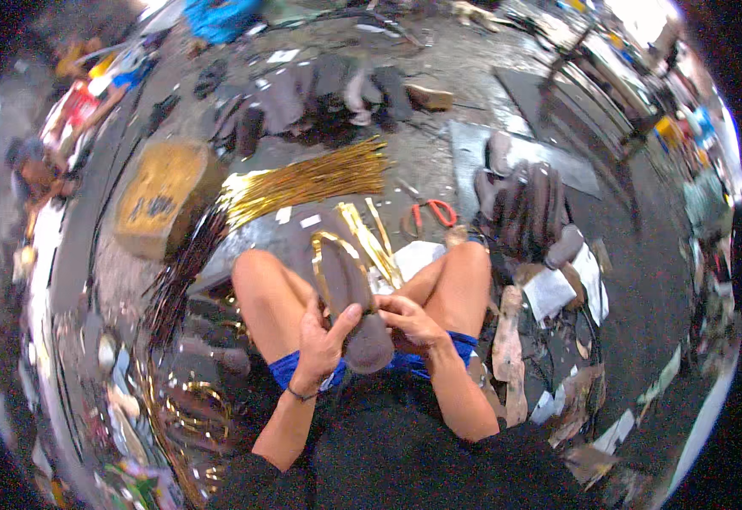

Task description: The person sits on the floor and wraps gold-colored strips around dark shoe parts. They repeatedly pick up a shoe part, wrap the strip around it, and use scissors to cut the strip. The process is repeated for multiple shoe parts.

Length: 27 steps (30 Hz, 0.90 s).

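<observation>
Between my bare knees I hold a dark grey-brown sandal sole [368, 347] with a shiny gold strap [321, 255] looped along its front part. My left hand [320, 340] is closed round the sole's left side, the thumb lying on top. At the opposite edge, my right hand [413, 323] has its fingers pinched together against the sole; whatever small piece they may pinch is hidden. Just beyond lie loose gold strips [367, 238]. A large bundle of gold strips [311, 180] is spread farther off. Scissors with red handles [435, 214] rest to its right.
Stacked dark soles [528, 204] sit at the right on a grey sheet. More soles [290, 98] are lined up at the back. A worn yellowish block [167, 195] stands at the left, near dark strips [188, 276]. Another person [39, 170] is at the far left.
</observation>
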Tool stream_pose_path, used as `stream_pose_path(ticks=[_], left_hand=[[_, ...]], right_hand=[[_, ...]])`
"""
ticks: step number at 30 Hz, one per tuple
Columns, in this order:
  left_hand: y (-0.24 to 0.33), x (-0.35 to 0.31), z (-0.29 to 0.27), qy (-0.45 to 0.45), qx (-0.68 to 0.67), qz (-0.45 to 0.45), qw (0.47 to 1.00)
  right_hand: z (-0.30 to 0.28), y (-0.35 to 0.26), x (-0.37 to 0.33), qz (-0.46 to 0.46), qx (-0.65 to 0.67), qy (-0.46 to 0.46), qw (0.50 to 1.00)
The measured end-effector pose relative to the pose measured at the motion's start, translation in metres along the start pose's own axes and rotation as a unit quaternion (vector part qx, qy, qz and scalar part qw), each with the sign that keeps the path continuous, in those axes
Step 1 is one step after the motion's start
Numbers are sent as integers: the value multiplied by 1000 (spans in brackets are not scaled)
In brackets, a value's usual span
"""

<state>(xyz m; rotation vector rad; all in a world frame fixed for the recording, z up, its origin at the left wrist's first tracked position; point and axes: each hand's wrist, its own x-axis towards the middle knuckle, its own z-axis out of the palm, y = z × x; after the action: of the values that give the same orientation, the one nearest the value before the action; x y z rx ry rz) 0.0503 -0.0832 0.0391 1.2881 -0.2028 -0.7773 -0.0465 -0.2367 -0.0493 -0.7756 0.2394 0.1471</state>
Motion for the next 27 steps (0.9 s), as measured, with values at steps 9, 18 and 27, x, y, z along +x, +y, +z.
stream_pose_path(ticks=[9, 18, 27], left_hand=[[-14, 2, -25, 28, 4, 23, 999], [4, -15, -49, 157, 245, 161, 943], [43, -288, -399, 715, 485, 161, 476]], right_hand=[[53, -23, -1, -74, -284, 160, 942], [48, -11, 45, -143, -366, 67, 917], [-204, -195, 27, -138, -649, 605, 440]])
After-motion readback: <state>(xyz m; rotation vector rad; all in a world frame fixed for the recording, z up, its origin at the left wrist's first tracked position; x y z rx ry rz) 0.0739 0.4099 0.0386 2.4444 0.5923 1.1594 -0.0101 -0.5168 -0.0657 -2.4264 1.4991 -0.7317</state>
